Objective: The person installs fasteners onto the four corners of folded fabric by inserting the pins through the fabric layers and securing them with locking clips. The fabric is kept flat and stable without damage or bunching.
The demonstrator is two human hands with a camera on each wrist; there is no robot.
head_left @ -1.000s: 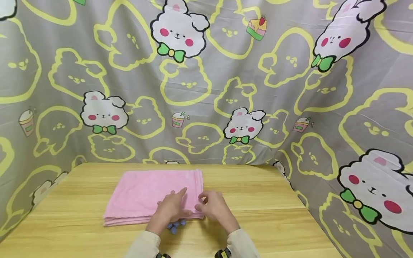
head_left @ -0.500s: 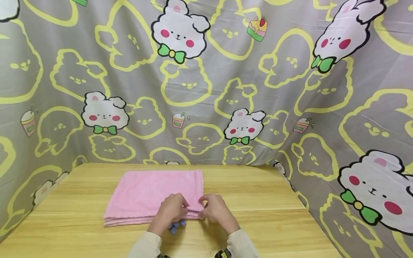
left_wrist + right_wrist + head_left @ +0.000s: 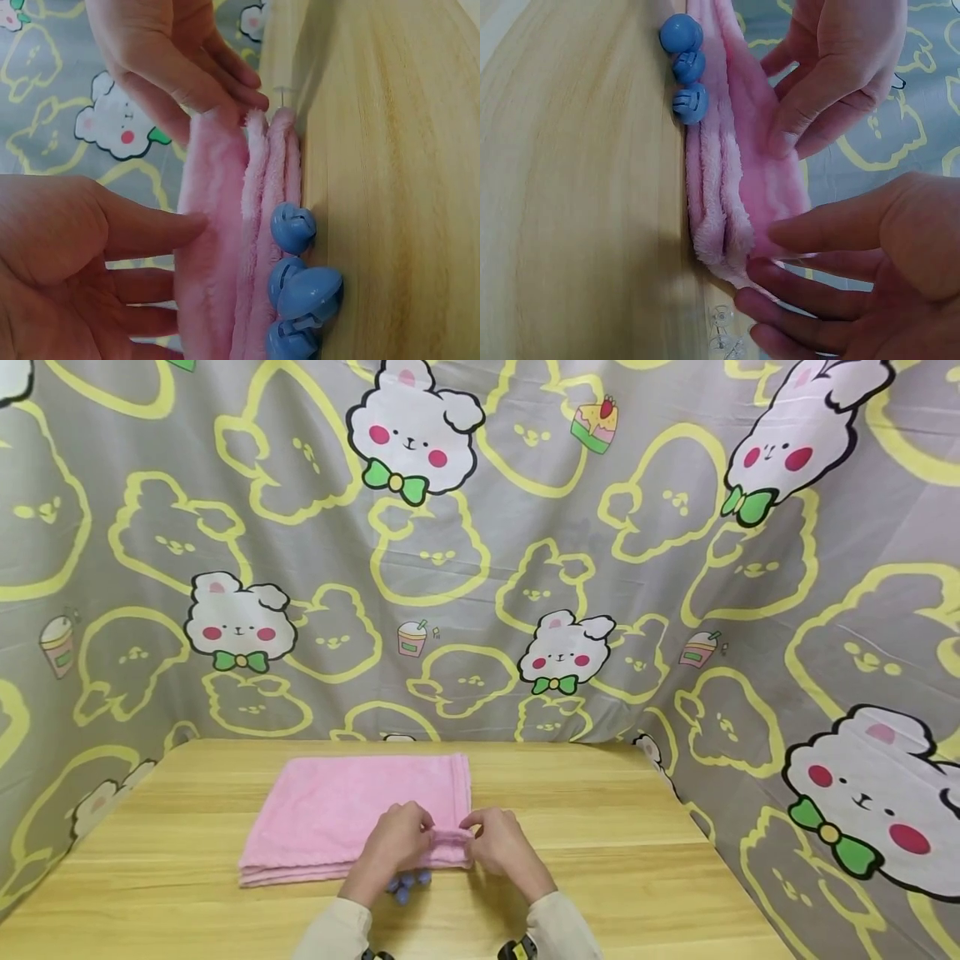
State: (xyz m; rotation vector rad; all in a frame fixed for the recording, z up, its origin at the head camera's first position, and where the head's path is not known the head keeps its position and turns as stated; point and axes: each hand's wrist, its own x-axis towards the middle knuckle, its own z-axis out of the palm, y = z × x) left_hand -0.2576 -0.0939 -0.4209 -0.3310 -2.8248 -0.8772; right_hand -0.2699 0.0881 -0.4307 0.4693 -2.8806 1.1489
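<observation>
A folded pink fleece blanket (image 3: 337, 810) lies on the wooden table, its near right corner lifted in a flap between both hands. My left hand (image 3: 400, 837) pinches the flap's edge from the left, thumb on the near face in the left wrist view. My right hand (image 3: 497, 841) pinches the same edge at the corner, with the thumb (image 3: 817, 229) on one side and fingers behind. Below the flap, several folded layers show their edges. Several round blue plastic clips (image 3: 307, 292) sit against those layers, just under my left hand.
Small clear-headed pins (image 3: 721, 334) lie on the table by the blanket's right corner. The wooden table (image 3: 600, 860) extends to both sides. A grey curtain (image 3: 465, 527) with rabbit prints hangs behind and along the sides.
My left hand's fingers, spread over the blanket earlier, have curled onto its edge. Both hands have raised the top layer at the near right corner into a flap. The blue clips stay put.
</observation>
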